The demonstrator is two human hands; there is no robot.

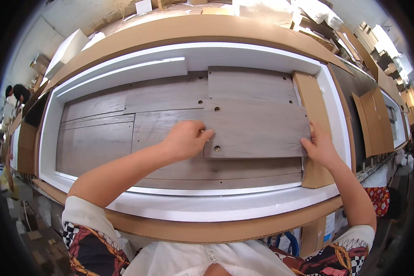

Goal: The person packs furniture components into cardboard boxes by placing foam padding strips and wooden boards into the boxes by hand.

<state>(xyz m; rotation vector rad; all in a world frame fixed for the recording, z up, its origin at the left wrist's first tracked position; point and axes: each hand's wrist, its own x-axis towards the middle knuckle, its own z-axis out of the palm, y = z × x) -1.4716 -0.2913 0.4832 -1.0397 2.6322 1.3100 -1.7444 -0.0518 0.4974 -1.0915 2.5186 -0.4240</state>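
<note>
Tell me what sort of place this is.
Likely a packing area in a workshop or warehouse: grey wood-grain panels lie in a foam-lined carton, and another open carton stands to the right.

Bright centre, upper-right glare, dark fisheye-bent edges.

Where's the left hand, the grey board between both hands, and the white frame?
Left hand [184, 139]: head view, hand's back.
Grey board [258, 132]: head view, middle of top face.
White frame [193, 206]: head view, near side.
</note>
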